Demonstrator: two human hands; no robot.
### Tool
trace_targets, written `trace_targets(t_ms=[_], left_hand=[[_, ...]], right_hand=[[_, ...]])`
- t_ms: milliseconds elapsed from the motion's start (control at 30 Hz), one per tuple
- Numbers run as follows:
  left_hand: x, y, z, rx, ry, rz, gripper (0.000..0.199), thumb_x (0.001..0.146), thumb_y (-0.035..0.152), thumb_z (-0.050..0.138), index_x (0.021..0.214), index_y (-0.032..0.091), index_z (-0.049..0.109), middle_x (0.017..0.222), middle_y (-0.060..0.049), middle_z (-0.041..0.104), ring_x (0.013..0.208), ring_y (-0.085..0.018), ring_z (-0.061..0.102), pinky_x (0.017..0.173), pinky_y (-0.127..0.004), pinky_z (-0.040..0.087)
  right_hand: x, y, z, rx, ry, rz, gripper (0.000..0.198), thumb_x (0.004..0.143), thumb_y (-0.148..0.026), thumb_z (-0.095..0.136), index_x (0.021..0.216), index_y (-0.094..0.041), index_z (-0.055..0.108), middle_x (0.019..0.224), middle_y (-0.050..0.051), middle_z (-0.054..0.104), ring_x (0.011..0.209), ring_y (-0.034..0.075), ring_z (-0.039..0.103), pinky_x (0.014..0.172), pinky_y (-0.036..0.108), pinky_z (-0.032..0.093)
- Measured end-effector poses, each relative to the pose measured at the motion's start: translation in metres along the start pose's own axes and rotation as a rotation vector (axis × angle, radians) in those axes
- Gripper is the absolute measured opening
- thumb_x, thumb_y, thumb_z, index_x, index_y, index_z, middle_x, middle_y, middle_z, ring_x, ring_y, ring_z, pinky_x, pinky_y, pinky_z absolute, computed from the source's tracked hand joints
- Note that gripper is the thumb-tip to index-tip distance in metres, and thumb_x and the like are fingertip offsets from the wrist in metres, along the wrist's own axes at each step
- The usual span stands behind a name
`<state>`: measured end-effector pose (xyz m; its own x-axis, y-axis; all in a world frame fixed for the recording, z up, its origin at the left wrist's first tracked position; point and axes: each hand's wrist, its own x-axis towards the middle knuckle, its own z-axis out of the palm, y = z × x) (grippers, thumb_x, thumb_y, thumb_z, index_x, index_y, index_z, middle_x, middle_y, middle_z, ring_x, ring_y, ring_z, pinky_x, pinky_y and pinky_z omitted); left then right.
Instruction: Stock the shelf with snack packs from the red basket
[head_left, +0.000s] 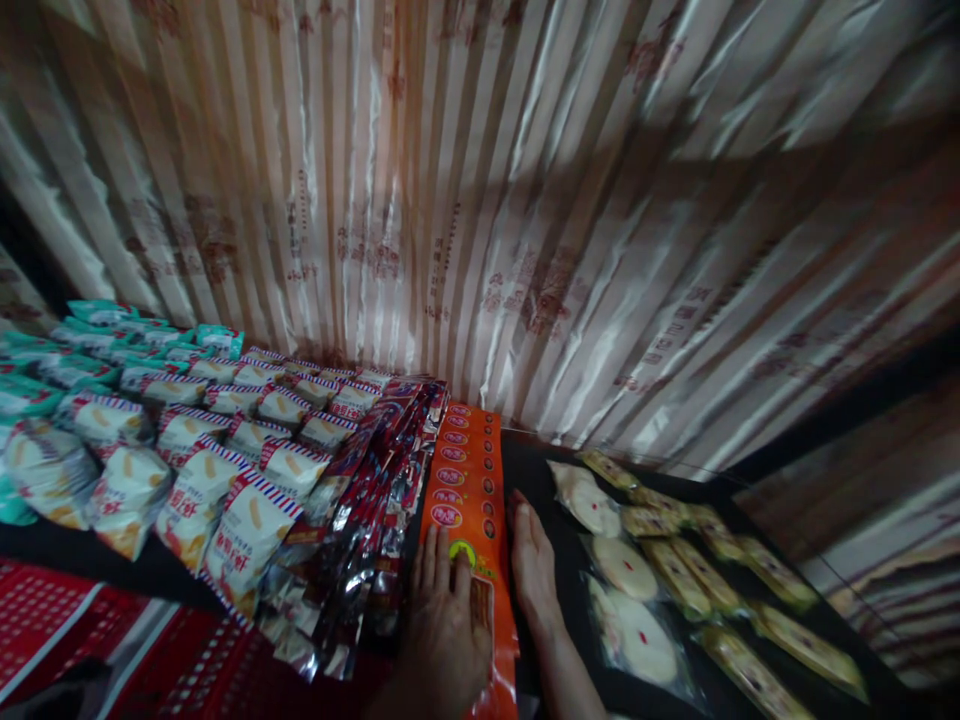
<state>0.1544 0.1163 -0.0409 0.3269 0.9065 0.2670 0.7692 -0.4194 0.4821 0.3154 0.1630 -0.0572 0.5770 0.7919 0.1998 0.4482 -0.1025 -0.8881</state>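
A row of overlapping orange snack packets [472, 445] runs away from me on a black surface, with round printed labels showing on it. My left hand [446, 620] lies on the near packets, palm down and fingers stretched out. My right hand [534, 560] stands on edge against the right side of the row, its fingers straight and held together. Neither hand grips anything. Left of the row lies a pile of shiny dark red packets [382, 490]. To the right are round white flatbreads in clear wrappers [624, 567].
White chip-like snack bags [244, 540] stand in rows at left, with turquoise bags [79, 368] behind them. A red perforated basket [217, 665] sits at near left. Several long yellow-green wrapped packets [810, 650] lie at right. A pleated printed plastic curtain [450, 220] hangs along the back.
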Motion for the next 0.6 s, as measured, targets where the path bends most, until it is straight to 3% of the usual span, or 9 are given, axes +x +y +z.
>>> trace_targets(t_ms=[133,333,600], left_hand=[[0.001,0.001,-0.007,-0.027,-0.063,-0.004,0.047,0.083,0.031,0.045,0.124,0.011,0.055,0.14,-0.017,0.039,0.131,-0.033,0.031,0.106,-0.049,0.031],[0.004,0.0,-0.017,-0.065,-0.172,0.009,0.055,0.075,0.028,0.05,0.128,0.01,0.05,0.144,-0.017,0.033,0.134,-0.033,0.026,0.108,-0.048,0.027],[0.004,-0.005,-0.016,-0.057,-0.15,0.032,0.056,0.074,0.026,0.049,0.128,0.012,0.05,0.145,-0.013,0.032,0.134,-0.032,0.025,0.109,-0.046,0.025]], right_hand=[[-0.009,-0.017,0.009,0.01,-0.033,0.089,0.075,0.082,-0.062,0.026,0.125,-0.006,0.051,0.133,0.016,0.05,0.126,0.025,0.042,0.109,0.039,0.027],[-0.012,-0.022,0.008,0.034,-0.035,0.084,0.073,0.083,-0.061,0.024,0.125,-0.007,0.051,0.132,0.015,0.051,0.125,0.024,0.044,0.108,0.038,0.029],[-0.014,-0.024,0.012,0.021,-0.02,0.063,0.072,0.084,-0.06,0.022,0.121,-0.007,0.053,0.129,0.016,0.053,0.123,0.024,0.046,0.106,0.039,0.032]])
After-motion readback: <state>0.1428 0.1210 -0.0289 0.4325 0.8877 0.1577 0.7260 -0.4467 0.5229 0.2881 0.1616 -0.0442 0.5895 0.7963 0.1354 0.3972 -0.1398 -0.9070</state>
